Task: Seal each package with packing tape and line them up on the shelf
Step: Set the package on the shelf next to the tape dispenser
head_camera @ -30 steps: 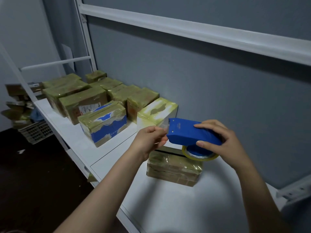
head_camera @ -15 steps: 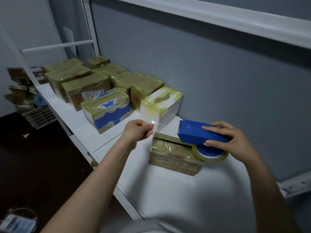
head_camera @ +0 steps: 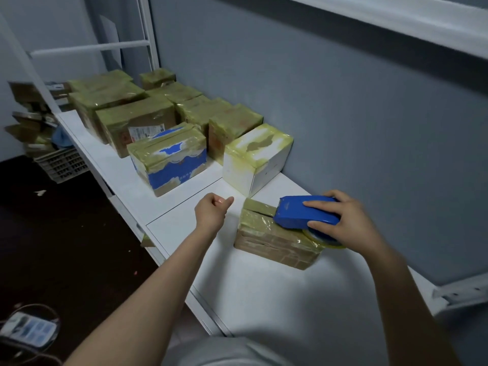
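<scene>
On the white shelf (head_camera: pixel 264 299), near the row of sealed boxes (head_camera: pixel 253 159), lies the flat brown package (head_camera: pixel 274 244). The right hand (head_camera: pixel 351 223) grips the blue tape dispenser (head_camera: pixel 303 211), which rests on the package top. The left hand (head_camera: pixel 211 212) is curled closed, thumb on forefinger; whether it pinches clear tape, I cannot tell. The package looks stiff, light and slippery under its film, so it is better held by the two short ends.

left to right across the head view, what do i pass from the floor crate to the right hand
plastic crate → blue-and-white package → left hand → brown package → right hand, holding the blue tape dispenser
</scene>
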